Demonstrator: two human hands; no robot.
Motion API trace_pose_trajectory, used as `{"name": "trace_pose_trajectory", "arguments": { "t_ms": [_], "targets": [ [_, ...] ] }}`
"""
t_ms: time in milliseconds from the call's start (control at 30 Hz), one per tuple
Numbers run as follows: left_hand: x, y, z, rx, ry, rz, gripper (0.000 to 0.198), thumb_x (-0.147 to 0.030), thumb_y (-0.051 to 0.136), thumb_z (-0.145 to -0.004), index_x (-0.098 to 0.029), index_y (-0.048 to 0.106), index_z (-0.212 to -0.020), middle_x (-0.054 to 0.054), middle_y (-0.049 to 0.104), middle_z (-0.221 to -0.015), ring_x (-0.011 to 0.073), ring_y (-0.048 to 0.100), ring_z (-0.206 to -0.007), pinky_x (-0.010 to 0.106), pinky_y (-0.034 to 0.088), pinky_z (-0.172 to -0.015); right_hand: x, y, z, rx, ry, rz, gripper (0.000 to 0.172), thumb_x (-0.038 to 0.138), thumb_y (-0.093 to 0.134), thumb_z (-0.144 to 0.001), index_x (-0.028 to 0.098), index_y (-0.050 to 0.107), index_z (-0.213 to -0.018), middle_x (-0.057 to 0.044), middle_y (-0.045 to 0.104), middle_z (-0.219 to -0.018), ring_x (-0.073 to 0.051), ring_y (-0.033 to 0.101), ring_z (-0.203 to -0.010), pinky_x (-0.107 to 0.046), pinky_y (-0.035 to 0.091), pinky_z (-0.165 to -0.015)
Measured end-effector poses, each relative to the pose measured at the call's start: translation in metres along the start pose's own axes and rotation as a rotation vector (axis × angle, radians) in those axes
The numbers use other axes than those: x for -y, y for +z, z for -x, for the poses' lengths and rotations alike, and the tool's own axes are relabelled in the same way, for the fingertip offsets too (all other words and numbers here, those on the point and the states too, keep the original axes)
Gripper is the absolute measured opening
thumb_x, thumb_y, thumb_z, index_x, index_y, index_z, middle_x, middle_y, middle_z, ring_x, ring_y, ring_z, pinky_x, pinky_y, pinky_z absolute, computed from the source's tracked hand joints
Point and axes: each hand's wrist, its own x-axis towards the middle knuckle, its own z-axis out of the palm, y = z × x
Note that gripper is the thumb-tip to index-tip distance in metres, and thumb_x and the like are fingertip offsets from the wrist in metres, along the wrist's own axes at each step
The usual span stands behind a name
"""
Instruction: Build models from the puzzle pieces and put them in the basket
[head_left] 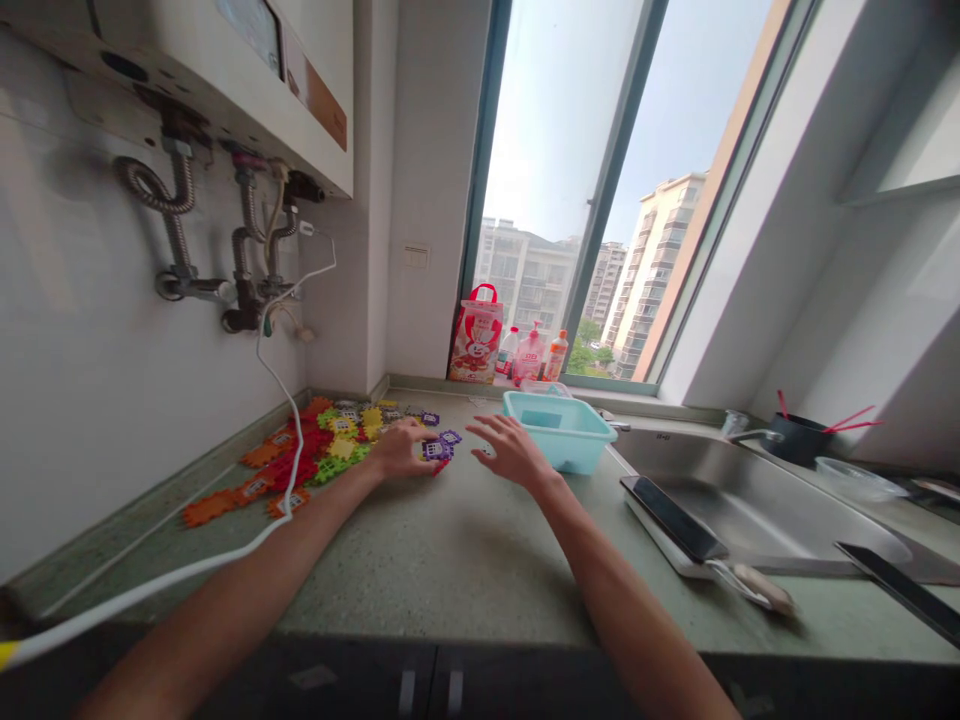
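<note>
My left hand [401,450] is closed around the edge of a purple toy piece [435,451] with a notched rim and a window-like grid. Another purple piece [451,438] sits right beside it, and a bit of red shows below; whether they are joined I cannot tell. Facing it across a small gap, my right hand [510,447] has its fingers spread and holds nothing. Behind my left forearm lies a heap of notched toy pieces in red, yellow, green and orange, including a yellow piece [343,426] and a long orange strip [217,506].
A light blue plastic basin [562,430] stands just past my right hand. Farther right are a steel sink [720,490] and a dark phone-like slab [671,515] on the counter. A white cable [187,572] hangs across the left side. Bottles [529,352] line the windowsill.
</note>
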Motion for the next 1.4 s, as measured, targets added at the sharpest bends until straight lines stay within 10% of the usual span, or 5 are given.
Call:
{"name": "trace_pose_trajectory", "arguments": {
  "t_ms": [333, 667, 900, 1200, 1400],
  "targets": [
    [-0.008, 0.011, 0.0, 0.115, -0.019, 0.43, 0.063, -0.048, 0.08, -0.076, -0.024, 0.072, -0.134, 0.008, 0.075, -0.128, 0.0273, 0.068, -0.116, 0.038, 0.051, -0.104, 0.03, 0.017, -0.011, 0.046, -0.173, -0.116, 0.032, 0.019, 0.059, -0.101, 0.031, 0.072, -0.128, -0.003, 0.076, -0.125, -0.021, 0.069, -0.108, -0.034, 0.048, -0.1],
    [-0.004, 0.014, 0.003, 0.235, 0.191, 0.03, 0.024, -0.045, 0.068, -0.094, -0.025, 0.079, -0.101, 0.004, 0.079, -0.108, 0.0226, 0.07, -0.106, 0.032, 0.047, -0.099, -0.067, -0.051, 0.025, -0.416, 0.417, 0.203, 0.033, 0.032, 0.05, -0.106, 0.018, 0.073, -0.124, -0.013, 0.077, -0.112, -0.027, 0.067, -0.103, -0.037, 0.047, -0.095],
    [0.011, 0.007, 0.003, 0.095, -0.081, -0.297, 0.018, -0.023, 0.061, -0.092, -0.024, 0.077, -0.101, 0.007, 0.077, -0.109, 0.0284, 0.065, -0.112, 0.042, 0.044, -0.1, -0.088, -0.056, 0.047, -0.2, 0.726, 0.378, 0.036, 0.039, 0.059, -0.102, 0.018, 0.072, -0.128, -0.018, 0.077, -0.112, -0.035, 0.066, -0.101, -0.044, 0.044, -0.087],
    [-0.012, 0.046, -0.018, -0.031, 0.0, -0.452, 0.057, -0.058, 0.058, -0.096, -0.021, 0.065, -0.138, 0.017, 0.055, -0.153, 0.0352, 0.042, -0.146, 0.052, 0.025, -0.123, -0.011, -0.03, -0.005, -0.15, 0.335, 0.189, 0.024, 0.03, 0.059, -0.103, 0.023, 0.074, -0.12, -0.01, 0.072, -0.131, -0.031, 0.057, -0.121, -0.046, 0.04, -0.099],
    [-0.017, 0.076, -0.076, 0.118, -0.364, -0.486, 0.065, -0.056, 0.042, -0.102, -0.012, 0.059, -0.146, 0.026, 0.053, -0.154, 0.0411, 0.034, -0.153, 0.069, 0.01, -0.123, 0.017, 0.004, -0.012, -0.061, 0.07, 0.05, 0.022, 0.035, 0.057, -0.106, 0.026, 0.077, -0.11, -0.006, 0.077, -0.121, -0.025, 0.059, -0.114, -0.043, 0.04, -0.098]
  ]
}}
